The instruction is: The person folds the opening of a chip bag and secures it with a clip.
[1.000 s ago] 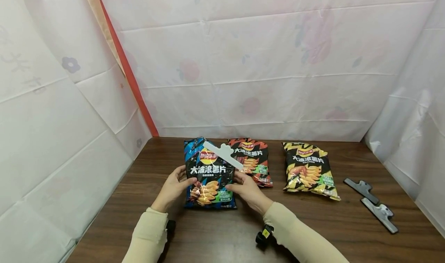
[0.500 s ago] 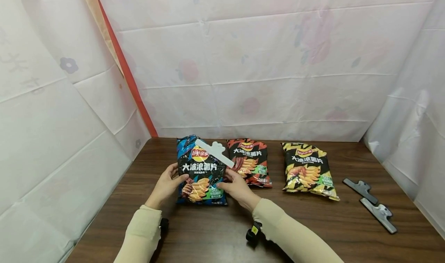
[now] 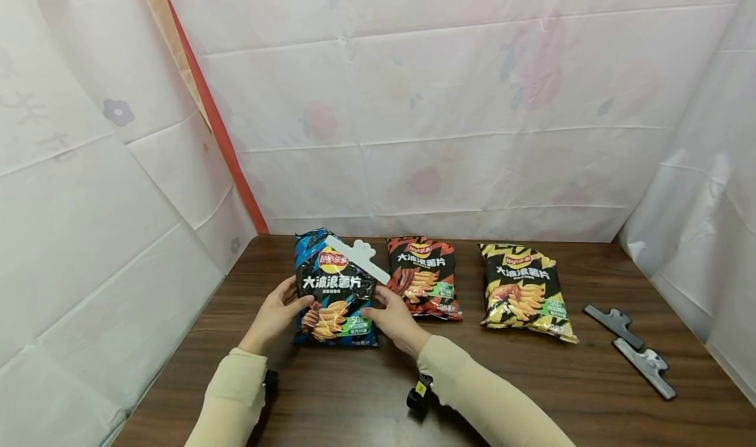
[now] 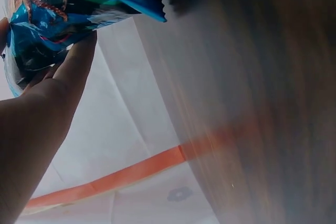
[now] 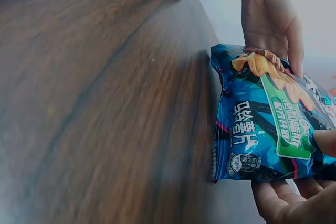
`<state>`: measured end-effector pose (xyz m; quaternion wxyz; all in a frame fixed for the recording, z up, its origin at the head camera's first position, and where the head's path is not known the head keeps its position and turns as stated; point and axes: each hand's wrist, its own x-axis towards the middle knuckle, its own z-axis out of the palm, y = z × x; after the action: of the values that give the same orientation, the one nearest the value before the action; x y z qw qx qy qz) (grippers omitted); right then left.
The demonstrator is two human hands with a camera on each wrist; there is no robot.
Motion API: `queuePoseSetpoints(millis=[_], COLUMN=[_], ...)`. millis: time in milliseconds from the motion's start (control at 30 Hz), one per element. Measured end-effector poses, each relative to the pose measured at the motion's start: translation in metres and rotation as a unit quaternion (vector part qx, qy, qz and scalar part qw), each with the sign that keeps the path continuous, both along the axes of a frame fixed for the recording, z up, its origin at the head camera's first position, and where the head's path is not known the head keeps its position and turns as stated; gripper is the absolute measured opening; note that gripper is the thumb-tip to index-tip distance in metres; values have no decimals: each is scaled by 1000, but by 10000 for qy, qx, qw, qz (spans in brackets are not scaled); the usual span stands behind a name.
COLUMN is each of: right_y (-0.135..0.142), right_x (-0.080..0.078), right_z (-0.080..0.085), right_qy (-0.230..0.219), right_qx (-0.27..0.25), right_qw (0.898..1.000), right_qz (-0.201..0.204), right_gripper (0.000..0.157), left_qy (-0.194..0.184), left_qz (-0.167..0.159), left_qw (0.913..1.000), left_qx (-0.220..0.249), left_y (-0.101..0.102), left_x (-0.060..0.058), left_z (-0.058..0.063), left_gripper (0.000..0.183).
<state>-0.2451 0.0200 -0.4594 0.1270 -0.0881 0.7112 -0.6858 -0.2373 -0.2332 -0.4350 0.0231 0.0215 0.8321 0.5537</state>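
Note:
A blue and black bag of potato chips (image 3: pixel 331 283) is held between both hands at the left of the table in the head view. My left hand (image 3: pixel 277 312) grips its left side, thumb on the front face. On the opposite side my right hand (image 3: pixel 392 316) holds the edge the same way, fingers behind. A white bag clip (image 3: pixel 358 258) sits slantwise across the bag's upper right corner. From the right wrist, the bag's lower end (image 5: pixel 252 124) shows close over the wood, with the right fingers (image 5: pixel 273 198) beneath it.
A red chip bag (image 3: pixel 422 276) lies just right of the right hand. Farther right is a yellow chip bag (image 3: pixel 525 293), and two dark grey bag clips (image 3: pixel 614 322) lie near the table's right edge. White sheeting (image 3: pixel 437 119) walls in the wooden table (image 3: pixel 331 401).
Both hands have carried the blue chip bag leftward, away from the red one, uncovering more of the red bag. The white clip moved along with it. Other bags and clips stay put.

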Motion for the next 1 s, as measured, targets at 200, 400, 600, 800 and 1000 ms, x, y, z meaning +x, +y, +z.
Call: queuePoseSetpoints(millis=[200, 400, 600, 800, 1000], right_y=[-10, -19, -26, -31, -33], right_x=[2, -3, -8, -15, -23], right_z=[5, 7, 7, 9, 10], right_qy=[11, -12, -106, -208, -328], right_qx=[76, 149, 146, 40, 77], right_qw=[10000, 9998, 9996, 9994, 9990], right_qz=[-61, -159, -236, -285, -285], right_gripper=[61, 61, 62, 63, 65], left_qy=[-16, -187, -174, -233, -309], left_qz=[-37, 104, 114, 130, 109], left_qw=[9999, 9995, 9989, 9987, 9982], left_qx=[-113, -235, -422, -438, -501], left_y=[-8, -14, -18, -18, -18], left_x=[1, 1, -1, -3, -5], left_z=[0, 0, -2, -3, -2], left_gripper=[77, 83, 82, 81, 83])
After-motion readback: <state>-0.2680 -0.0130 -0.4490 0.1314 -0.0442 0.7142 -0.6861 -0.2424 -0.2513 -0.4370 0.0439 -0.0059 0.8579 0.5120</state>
